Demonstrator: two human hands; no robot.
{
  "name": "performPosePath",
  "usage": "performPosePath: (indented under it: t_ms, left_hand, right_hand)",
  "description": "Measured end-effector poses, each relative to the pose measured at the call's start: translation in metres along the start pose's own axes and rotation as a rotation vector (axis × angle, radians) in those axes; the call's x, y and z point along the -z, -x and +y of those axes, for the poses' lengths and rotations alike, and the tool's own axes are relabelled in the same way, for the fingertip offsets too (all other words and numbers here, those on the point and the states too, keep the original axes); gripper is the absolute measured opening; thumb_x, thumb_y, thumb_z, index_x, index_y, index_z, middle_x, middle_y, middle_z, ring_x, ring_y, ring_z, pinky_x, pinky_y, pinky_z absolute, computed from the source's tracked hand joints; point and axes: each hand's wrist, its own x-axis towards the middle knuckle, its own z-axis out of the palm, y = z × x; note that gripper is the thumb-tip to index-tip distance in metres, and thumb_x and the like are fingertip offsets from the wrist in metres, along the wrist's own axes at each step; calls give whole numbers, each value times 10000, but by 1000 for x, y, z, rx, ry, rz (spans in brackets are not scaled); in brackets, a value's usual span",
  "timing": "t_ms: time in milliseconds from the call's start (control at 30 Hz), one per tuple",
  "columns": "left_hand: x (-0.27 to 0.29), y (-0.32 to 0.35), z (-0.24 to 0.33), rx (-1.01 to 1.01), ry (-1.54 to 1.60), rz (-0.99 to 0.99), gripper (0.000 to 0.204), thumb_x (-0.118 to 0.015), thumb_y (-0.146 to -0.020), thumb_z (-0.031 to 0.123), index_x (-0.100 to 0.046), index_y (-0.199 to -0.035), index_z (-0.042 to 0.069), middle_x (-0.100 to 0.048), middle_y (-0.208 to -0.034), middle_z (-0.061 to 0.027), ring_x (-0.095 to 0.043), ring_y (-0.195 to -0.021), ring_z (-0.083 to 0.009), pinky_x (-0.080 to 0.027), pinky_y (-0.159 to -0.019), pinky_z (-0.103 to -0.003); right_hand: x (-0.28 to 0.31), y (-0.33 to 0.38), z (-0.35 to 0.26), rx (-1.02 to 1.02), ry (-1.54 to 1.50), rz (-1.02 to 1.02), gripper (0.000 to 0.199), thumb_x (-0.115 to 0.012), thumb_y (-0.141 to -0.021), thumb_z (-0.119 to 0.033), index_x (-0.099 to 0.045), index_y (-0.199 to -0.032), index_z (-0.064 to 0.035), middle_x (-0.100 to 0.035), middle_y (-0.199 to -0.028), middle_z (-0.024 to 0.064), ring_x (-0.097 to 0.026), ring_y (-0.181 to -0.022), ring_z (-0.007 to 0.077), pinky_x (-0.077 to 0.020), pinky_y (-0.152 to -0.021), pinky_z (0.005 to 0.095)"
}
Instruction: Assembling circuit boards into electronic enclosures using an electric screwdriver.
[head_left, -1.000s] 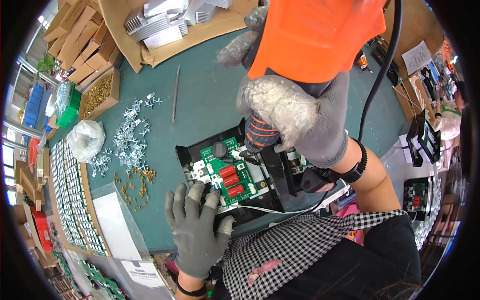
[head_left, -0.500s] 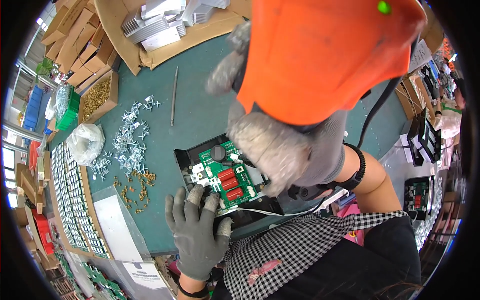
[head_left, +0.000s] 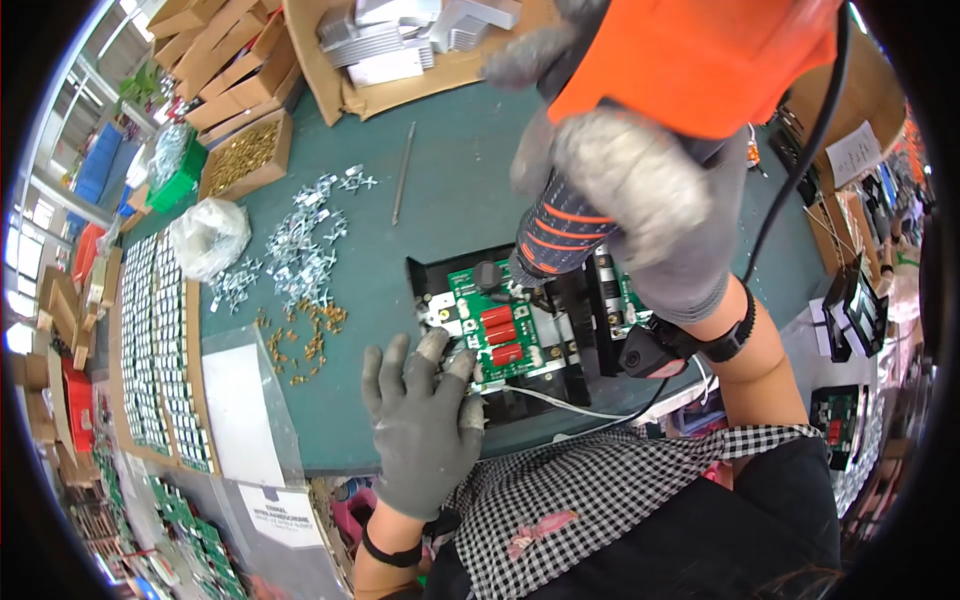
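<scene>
Right hand [head_left: 650,200], grey-gloved, is clamped around the orange power screwdriver [head_left: 690,60]; I see its striped nose [head_left: 560,235] pointing down at the green circuit board [head_left: 490,325], tip right at the board's far edge, contact point hidden by the tool. Left hand [head_left: 420,425], also gloved, lies flat with fingers spread, holding nothing; fingertips [head_left: 432,345] touch the board's near-left corner and the edge of the black housing [head_left: 560,330] it sits in. Board carries red block components [head_left: 500,335] in the middle and a black knob-like part [head_left: 487,275] on its far side. White wire [head_left: 560,405] leaves the housing toward me. Black cable [head_left: 800,170] runs from the screwdriver down past the housing's right side. Left of the board on the green table [head_left: 440,190]: scattered brass bits [head_left: 300,340], then a heap of silver metal clips [head_left: 300,240], then a bunched clear plastic bag [head_left: 207,235]. Beyond the board: a thin metal rod [head_left: 403,185], and a cardboard tray of grey heatsinks [head_left: 400,40]. Far left of the board: rows of small parts on trays [head_left: 160,350].
</scene>
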Motion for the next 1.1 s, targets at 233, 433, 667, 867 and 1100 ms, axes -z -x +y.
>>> performPosePath:
  t_ms: [233, 433, 667, 867, 1100]
  left_hand:
    - [-5, 2, 5, 26, -20, 96, 390, -671, -722, 161, -694, -1111, 168, -572, -1199, -78, -476, -1132, -336, -293, -1099, -553]
    - [-3, 2, 4, 23, -2, 59, 375, -659, -731, 174, -704, -1103, 173, -580, -1187, -89, -482, -1124, -356, -284, -1106, -558]
    - [-2, 3, 3, 18, 15, 45, 390, -655, -725, 174, -703, -1112, 161, -586, -1165, -111, -486, -1113, -365, -280, -1107, -566]
    - [-2, 0, 2, 22, 14, 31, 399, -653, -721, 174, -699, -1117, 155, -585, -1141, -120, -487, -1114, -367, -280, -1104, -570]
    - [-1, 0, 3, 3, 16, 38, 381, -640, -744, 166, -688, -1122, 138, -574, -1169, -115, -484, -1125, -355, -273, -1105, -567]
  right_hand:
    - [-40, -15, 49, 455, -158, -47, 477, -754, -717, -63, -537, -1140, -26, -658, -954, 64, -648, -871, 137, -521, -773, 294]
    - [-49, -15, 53, 321, -166, -101, 505, -756, -701, -64, -510, -1142, -37, -642, -999, 43, -626, -901, 118, -508, -782, 284]
    - [-47, -13, 57, 383, -24, -111, 544, -772, -681, -95, -512, -1155, -38, -628, -1010, 55, -608, -889, 127, -501, -786, 293]
    - [-57, -7, 44, 304, -63, -119, 439, -663, -757, 86, -533, -1171, 22, -680, -969, 100, -659, -794, 143, -528, -635, 263]
    - [-62, -21, 51, 154, -99, -151, 511, -750, -673, -145, -503, -1106, -30, -619, -876, 105, -626, -767, 213, -497, -723, 349]
